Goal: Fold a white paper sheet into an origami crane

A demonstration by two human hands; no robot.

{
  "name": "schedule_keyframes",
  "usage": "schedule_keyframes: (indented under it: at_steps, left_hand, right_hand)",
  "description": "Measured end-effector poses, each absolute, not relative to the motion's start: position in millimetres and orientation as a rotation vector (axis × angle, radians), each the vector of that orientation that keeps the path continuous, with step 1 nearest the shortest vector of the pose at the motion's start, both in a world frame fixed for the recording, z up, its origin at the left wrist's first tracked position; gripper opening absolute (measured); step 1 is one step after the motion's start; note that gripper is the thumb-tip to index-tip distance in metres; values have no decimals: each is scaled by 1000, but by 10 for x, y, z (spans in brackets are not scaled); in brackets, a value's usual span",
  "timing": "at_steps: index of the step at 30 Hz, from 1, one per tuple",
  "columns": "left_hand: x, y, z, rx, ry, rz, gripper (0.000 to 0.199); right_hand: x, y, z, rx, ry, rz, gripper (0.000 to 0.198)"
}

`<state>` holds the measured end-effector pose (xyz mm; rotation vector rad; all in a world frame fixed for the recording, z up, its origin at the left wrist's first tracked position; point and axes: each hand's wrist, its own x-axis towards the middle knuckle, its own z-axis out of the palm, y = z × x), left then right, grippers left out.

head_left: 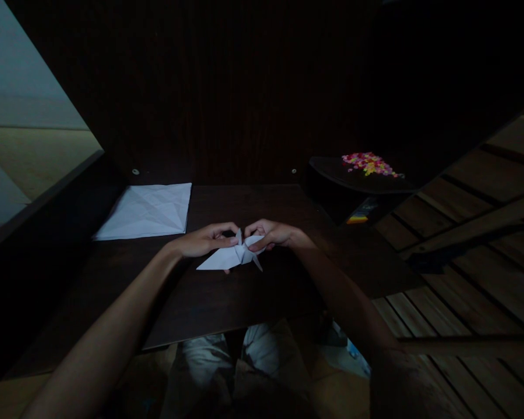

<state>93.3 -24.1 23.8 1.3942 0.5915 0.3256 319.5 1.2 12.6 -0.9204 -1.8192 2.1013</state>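
Observation:
A folded white origami crane is held between my two hands just above the dark desk. One wing points out to the left, and thin folded points stick up and down near its middle. My left hand pinches the crane from the left, thumb on top of the paper. On the other side, my right hand grips it with the thumb and fingers, covering part of the right wing. Both hands are closed on the paper.
A stack of creased white paper sheets lies at the left on the desk. A small corner shelf at the right bears a pile of tiny pink, red and yellow pieces. Wooden slats stand beyond, and a dark panel rises behind.

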Motion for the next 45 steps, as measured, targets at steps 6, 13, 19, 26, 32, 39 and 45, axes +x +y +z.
schedule_keyframes:
  at_steps: [6,13,19,26,32,39,45]
  left_hand:
    - [957,-243,222,1424,614,403,25]
    - [962,-242,195,1462,605,475,25]
    - [950,-235,192,1471,587,487,22]
    - [954,-268,223,1501,552,453,23]
    - [950,-279,220,1598,559,498,22]
    - [953,-333,314,1728,585,508,28]
    - [941,-334,337,1784,609,526,30]
  right_hand:
    - [3232,20,155,-879,-1841,2056,31]
    - [3251,23,177,-856,-1858,2010,31]
    - [3246,7,202,-860,-1850,1977,31]
    - [3238,-23,262,-905,-1929,1939,29]
    - [3252,-48,314,-850,-2039,1865,28]
    - [3279,-59,334,-809,-2078,1786,28]
    - [3295,-62,350,-787,-2076,1755,28]
